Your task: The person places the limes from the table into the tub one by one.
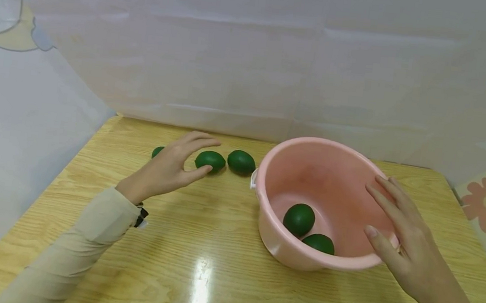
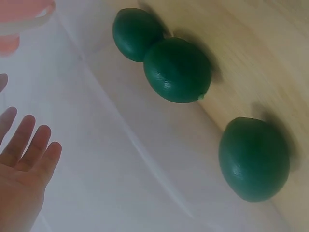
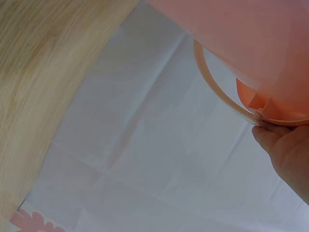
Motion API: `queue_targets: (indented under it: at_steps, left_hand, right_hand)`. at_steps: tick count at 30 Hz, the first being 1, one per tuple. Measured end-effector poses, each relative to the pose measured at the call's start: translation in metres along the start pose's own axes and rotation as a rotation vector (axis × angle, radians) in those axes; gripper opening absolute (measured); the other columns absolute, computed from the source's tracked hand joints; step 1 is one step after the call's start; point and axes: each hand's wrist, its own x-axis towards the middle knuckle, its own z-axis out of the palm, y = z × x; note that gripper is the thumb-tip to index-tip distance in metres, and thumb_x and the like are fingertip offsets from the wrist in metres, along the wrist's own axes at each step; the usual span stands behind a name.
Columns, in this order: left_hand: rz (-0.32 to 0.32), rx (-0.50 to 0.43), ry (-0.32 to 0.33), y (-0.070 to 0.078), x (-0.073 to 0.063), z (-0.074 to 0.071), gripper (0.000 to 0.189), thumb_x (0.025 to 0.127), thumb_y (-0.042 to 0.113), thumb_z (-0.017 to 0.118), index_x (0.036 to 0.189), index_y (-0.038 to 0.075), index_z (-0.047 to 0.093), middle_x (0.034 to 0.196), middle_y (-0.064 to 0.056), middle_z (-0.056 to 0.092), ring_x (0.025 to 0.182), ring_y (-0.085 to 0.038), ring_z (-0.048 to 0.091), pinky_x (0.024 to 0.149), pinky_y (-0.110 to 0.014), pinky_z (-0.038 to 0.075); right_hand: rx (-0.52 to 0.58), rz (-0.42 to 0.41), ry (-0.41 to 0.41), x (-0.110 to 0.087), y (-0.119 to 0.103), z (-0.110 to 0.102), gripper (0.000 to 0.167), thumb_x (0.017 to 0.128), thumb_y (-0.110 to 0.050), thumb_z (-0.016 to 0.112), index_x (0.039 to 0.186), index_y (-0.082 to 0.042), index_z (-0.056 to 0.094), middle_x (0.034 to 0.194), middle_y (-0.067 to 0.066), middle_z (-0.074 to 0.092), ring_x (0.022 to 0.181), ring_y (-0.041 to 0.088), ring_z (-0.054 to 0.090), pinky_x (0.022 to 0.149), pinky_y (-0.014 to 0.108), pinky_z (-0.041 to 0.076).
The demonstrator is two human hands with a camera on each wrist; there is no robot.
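Note:
My left hand [image 1: 174,161] reaches over the table with fingers and thumb spread apart, nothing held between them. Right by its thumb in the head view lies a green lime [image 1: 210,160], with a second lime [image 1: 241,162] close to its right. A third lime [image 1: 157,151] is mostly hidden behind the hand; the left wrist view shows this lime [image 2: 254,159] whole. On the right, my right hand [image 1: 411,238] is at the rim of a pink bucket [image 1: 277,244], its fingers fairly straight. Two limes show inside the bucket, one lime [image 1: 299,219] behind the other lime [image 1: 320,243].
The bucket stands on a light wooden table [image 1: 160,261]. A pale sheet [image 1: 233,71] hangs along the table's back edge, with more sheeting at both sides. The bucket's curved handle [image 3: 215,87] hangs near the right hand.

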Motion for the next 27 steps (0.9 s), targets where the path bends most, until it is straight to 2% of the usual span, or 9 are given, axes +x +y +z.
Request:
queue_targets:
  at_steps: [4, 6, 8, 10, 12, 17, 19, 23, 27]
  left_hand:
    - [-0.014, 0.013, -0.001, -0.004, -0.003, -0.001, 0.054, 0.091, 0.012, 0.071, 0.142, 0.008, 0.052, 0.141, -0.011, 0.053, 0.131, -0.028, 0.051, 0.106, -0.047, 0.047]
    - [-0.024, 0.018, -0.002, -0.006, -0.005, -0.002, 0.054, 0.091, 0.012, 0.071, 0.142, 0.008, 0.052, 0.141, -0.010, 0.053, 0.120, -0.025, 0.057, 0.093, -0.039, 0.054]
    - [-0.039, 0.019, -0.004, -0.008, -0.006, -0.003, 0.054, 0.091, 0.012, 0.072, 0.142, 0.009, 0.052, 0.141, -0.010, 0.053, 0.106, -0.021, 0.060, 0.075, -0.031, 0.056]
    - [-0.052, 0.023, -0.005, -0.010, -0.008, -0.004, 0.054, 0.091, 0.012, 0.072, 0.142, 0.010, 0.053, 0.141, -0.010, 0.052, 0.098, -0.018, 0.058, 0.059, -0.024, 0.051]
    - [-0.058, 0.026, -0.002, -0.012, -0.010, -0.004, 0.054, 0.091, 0.011, 0.072, 0.141, 0.009, 0.053, 0.141, -0.011, 0.052, 0.092, -0.017, 0.056, 0.052, -0.021, 0.046]
    - [-0.048, 0.039, 0.003, -0.017, -0.013, -0.006, 0.055, 0.090, 0.011, 0.073, 0.141, 0.008, 0.053, 0.141, -0.011, 0.053, 0.104, -0.020, 0.055, 0.060, -0.024, 0.046]
    - [-0.042, 0.038, 0.003, -0.019, -0.014, -0.006, 0.055, 0.090, 0.010, 0.073, 0.141, 0.008, 0.053, 0.140, -0.011, 0.053, 0.111, -0.022, 0.056, 0.069, -0.029, 0.048]
    - [-0.033, 0.022, -0.001, -0.024, -0.015, -0.006, 0.055, 0.089, 0.008, 0.074, 0.140, 0.006, 0.054, 0.141, -0.013, 0.053, 0.127, -0.029, 0.052, 0.095, -0.044, 0.050]
    - [-0.039, 0.011, -0.006, -0.030, -0.018, -0.007, 0.056, 0.088, 0.007, 0.074, 0.140, 0.006, 0.053, 0.141, -0.014, 0.053, 0.132, -0.031, 0.049, 0.107, -0.052, 0.045]
  right_hand:
    - [-0.004, 0.013, -0.007, -0.001, 0.000, 0.000, 0.067, 0.088, -0.002, 0.062, 0.152, -0.012, 0.042, 0.163, 0.007, 0.028, 0.154, 0.012, 0.013, 0.119, 0.017, 0.009]
    - [-0.003, 0.018, -0.011, -0.001, 0.000, 0.000, 0.068, 0.088, -0.002, 0.062, 0.152, -0.012, 0.041, 0.163, 0.006, 0.027, 0.154, 0.012, 0.013, 0.120, 0.018, 0.009]
    - [-0.003, 0.020, -0.012, -0.001, 0.000, 0.001, 0.068, 0.088, -0.002, 0.062, 0.152, -0.013, 0.041, 0.163, 0.006, 0.027, 0.154, 0.011, 0.013, 0.120, 0.018, 0.009]
    - [-0.003, 0.021, -0.014, -0.001, 0.000, 0.001, 0.068, 0.088, -0.003, 0.062, 0.152, -0.013, 0.041, 0.163, 0.006, 0.027, 0.154, 0.010, 0.013, 0.120, 0.019, 0.009]
    - [-0.002, 0.021, -0.012, -0.001, 0.000, 0.001, 0.068, 0.088, -0.003, 0.062, 0.152, -0.013, 0.041, 0.163, 0.006, 0.027, 0.154, 0.010, 0.013, 0.120, 0.019, 0.009]
    - [-0.003, 0.014, -0.004, -0.001, 0.000, 0.000, 0.067, 0.088, -0.002, 0.062, 0.151, -0.012, 0.042, 0.163, 0.007, 0.028, 0.154, 0.012, 0.013, 0.120, 0.019, 0.009]
    - [-0.004, 0.009, -0.002, -0.001, 0.000, 0.000, 0.067, 0.088, -0.002, 0.062, 0.151, -0.011, 0.042, 0.163, 0.008, 0.028, 0.154, 0.012, 0.013, 0.120, 0.018, 0.009]
    - [-0.008, -0.001, 0.004, -0.001, 0.000, 0.000, 0.067, 0.088, -0.002, 0.062, 0.151, -0.010, 0.043, 0.163, 0.009, 0.029, 0.154, 0.012, 0.014, 0.119, 0.017, 0.009]
    - [-0.007, -0.004, 0.004, 0.000, 0.000, 0.000, 0.066, 0.088, -0.002, 0.062, 0.151, -0.010, 0.043, 0.162, 0.009, 0.029, 0.153, 0.012, 0.015, 0.118, 0.016, 0.010]
